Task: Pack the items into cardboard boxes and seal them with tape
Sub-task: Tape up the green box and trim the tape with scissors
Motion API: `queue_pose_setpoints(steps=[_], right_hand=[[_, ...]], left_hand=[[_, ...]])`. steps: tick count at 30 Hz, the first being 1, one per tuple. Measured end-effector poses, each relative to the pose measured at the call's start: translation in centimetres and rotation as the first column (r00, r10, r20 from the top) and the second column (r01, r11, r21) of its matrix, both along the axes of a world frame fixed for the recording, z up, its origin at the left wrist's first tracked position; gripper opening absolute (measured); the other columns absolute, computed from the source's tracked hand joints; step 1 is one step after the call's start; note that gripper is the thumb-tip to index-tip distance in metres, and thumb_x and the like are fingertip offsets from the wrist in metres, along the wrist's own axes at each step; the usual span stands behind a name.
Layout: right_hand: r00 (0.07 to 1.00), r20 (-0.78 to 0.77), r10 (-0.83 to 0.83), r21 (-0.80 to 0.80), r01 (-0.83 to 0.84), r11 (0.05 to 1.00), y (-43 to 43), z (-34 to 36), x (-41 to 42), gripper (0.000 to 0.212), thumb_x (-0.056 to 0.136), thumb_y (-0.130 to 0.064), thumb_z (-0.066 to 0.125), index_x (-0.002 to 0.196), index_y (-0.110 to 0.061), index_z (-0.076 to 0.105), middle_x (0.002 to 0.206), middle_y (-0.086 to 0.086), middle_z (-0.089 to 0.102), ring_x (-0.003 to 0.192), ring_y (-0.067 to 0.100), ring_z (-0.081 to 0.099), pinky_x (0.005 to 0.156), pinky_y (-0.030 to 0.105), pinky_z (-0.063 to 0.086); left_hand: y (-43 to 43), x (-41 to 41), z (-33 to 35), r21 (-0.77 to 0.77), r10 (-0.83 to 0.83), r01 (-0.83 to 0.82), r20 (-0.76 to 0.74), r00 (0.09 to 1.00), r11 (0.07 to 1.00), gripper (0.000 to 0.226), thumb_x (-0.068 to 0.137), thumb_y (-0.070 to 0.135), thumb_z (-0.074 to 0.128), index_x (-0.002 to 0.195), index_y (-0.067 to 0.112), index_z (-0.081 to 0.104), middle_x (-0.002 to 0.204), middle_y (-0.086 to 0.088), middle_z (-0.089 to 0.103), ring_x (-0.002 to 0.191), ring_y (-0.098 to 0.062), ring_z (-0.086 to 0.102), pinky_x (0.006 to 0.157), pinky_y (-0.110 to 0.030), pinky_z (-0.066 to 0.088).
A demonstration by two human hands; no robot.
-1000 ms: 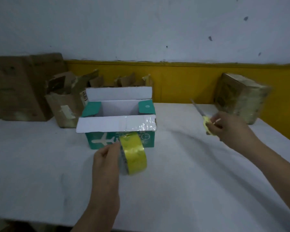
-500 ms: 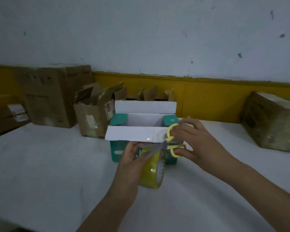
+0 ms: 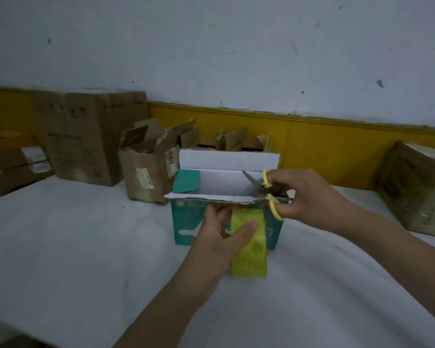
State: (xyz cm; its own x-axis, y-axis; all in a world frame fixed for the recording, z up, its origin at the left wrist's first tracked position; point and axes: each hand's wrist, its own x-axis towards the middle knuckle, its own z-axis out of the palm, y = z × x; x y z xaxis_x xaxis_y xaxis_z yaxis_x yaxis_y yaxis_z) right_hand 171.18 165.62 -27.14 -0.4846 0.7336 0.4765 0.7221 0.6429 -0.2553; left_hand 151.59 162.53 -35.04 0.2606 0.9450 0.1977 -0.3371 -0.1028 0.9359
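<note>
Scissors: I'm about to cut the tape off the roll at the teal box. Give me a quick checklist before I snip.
1. Grip of the left hand on the tape roll: ok.
2. Hold of the right hand on the scissors, blades apart: ok.
3. Run of the tape strip from the roll up to the front flap: ok.
4. Blades across the strip: not ok; they point over the flap into the teal box.
5. Clearance of the left fingers from the blades: ok, they are below the flap.
6. Items packed inside: cannot tell.
</note>
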Motion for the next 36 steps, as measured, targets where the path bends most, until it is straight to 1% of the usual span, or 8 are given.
queue_pose_setpoints(steps=[4, 7, 11, 15, 21, 25, 29, 36], right_hand=[[0.999, 0.035, 0.035, -0.061, -0.033, 0.998, 1.3, 1.7, -0.3, 0.022, 0.081, -0.017, 0.077, 0.073, -0.027, 0.060, 0.064, -0.013, 0.059, 0.061, 0.006, 0.049, 0.053, 0.024, 0.041], [0.998, -0.028, 0.051, -0.229, -0.056, 0.972, 1.8, 2.5, -0.8, 0.011, 0.083, -0.025, 0.076, 0.076, -0.024, 0.068, 0.071, -0.010, 0.067, 0.064, 0.009, 0.055, 0.055, 0.030, 0.046], [0.998, -0.057, 0.011, -0.420, -0.034, 0.907, 2.3, 3.9, -1.0, 0.012, 0.084, -0.038, 0.071, 0.080, -0.027, 0.070, 0.076, -0.011, 0.070, 0.068, -0.002, 0.059, 0.057, 0.021, 0.047], [0.993, 0.118, -0.004, -0.329, 0.043, 0.943, 2.2, 4.8, -1.6, 0.019, 0.083, -0.050, 0.068, 0.084, -0.031, 0.069, 0.081, -0.014, 0.070, 0.078, 0.006, 0.064, 0.069, 0.036, 0.058], [0.979, 0.198, 0.036, -0.433, 0.055, 0.900, 1.3, 7.2, -0.9, 0.022, 0.083, -0.058, 0.062, 0.096, -0.043, 0.071, 0.096, -0.024, 0.072, 0.094, -0.004, 0.064, 0.073, 0.029, 0.051], [0.973, 0.230, -0.034, -0.303, 0.105, 0.947, 1.1, 6.8, -3.1, 0.046, 0.065, -0.072, 0.068, 0.097, -0.040, 0.072, 0.093, -0.025, 0.070, 0.092, -0.006, 0.062, 0.067, 0.020, 0.054], [0.953, 0.302, -0.041, -0.101, 0.075, 0.992, 1.9, 5.1, -5.3, 0.014, 0.079, -0.038, 0.076, 0.074, -0.030, 0.066, 0.071, -0.008, 0.067, 0.069, 0.014, 0.061, 0.046, 0.020, 0.039], [0.953, 0.294, -0.077, 0.075, 0.058, 0.995, 2.8, 3.9, -6.0, 0.017, 0.085, -0.029, 0.070, 0.073, -0.022, 0.060, 0.065, -0.007, 0.060, 0.058, 0.009, 0.051, 0.050, 0.015, 0.038]], left_hand=[[0.3, 0.2, 0.4, 0.101, 0.193, -0.174, -0.231, 0.954, 0.980, 0.044, 0.082, 0.031, 0.076, 0.118, 0.035, 0.050, 0.112, 0.023, 0.068, 0.104, -0.001, 0.065, 0.089, -0.029, 0.054], [0.6, 0.2, 0.7, 0.132, 0.311, -0.283, -0.315, 0.897, 0.950, 0.029, 0.087, 0.032, 0.072, 0.107, 0.036, 0.051, 0.101, 0.026, 0.068, 0.089, 0.016, 0.058, 0.068, -0.007, 0.042], [1.1, 0.4, 1.7, 0.050, 0.334, -0.337, -0.325, 0.885, 0.940, 0.026, 0.086, 0.038, 0.073, 0.103, 0.039, 0.053, 0.099, 0.023, 0.068, 0.091, 0.004, 0.063, 0.075, -0.023, 0.048], [1.7, 0.7, 2.5, -0.048, 0.301, -0.325, -0.269, 0.915, 0.945, 0.029, 0.086, 0.034, 0.075, 0.106, 0.038, 0.055, 0.108, 0.010, 0.071, 0.105, -0.020, 0.067, 0.096, -0.048, 0.053], [2.1, 0.5, 2.5, -0.022, 0.301, -0.324, -0.313, 0.901, 0.946, 0.035, 0.089, 0.034, 0.071, 0.116, 0.037, 0.049, 0.100, 0.019, 0.068, 0.099, -0.009, 0.066, 0.087, -0.036, 0.055], [2.1, 0.8, 2.4, 0.044, 0.297, -0.300, -0.334, 0.895, 0.953, 0.041, 0.088, 0.037, 0.070, 0.121, 0.044, 0.046, 0.096, 0.026, 0.060, 0.092, 0.004, 0.058, 0.064, -0.014, 0.040], [2.3, 0.8, 2.6, 0.083, 0.337, -0.330, -0.359, 0.870, 0.940, 0.029, 0.088, 0.037, 0.070, 0.107, 0.049, 0.052, 0.097, 0.027, 0.062, 0.094, 0.008, 0.059, 0.067, -0.012, 0.042], [2.4, 0.9, 3.0, 0.079, 0.369, -0.365, -0.347, 0.862, 0.928, 0.027, 0.085, 0.043, 0.071, 0.104, 0.043, 0.053, 0.097, 0.032, 0.058, 0.092, 0.010, 0.056, 0.064, -0.011, 0.038]])
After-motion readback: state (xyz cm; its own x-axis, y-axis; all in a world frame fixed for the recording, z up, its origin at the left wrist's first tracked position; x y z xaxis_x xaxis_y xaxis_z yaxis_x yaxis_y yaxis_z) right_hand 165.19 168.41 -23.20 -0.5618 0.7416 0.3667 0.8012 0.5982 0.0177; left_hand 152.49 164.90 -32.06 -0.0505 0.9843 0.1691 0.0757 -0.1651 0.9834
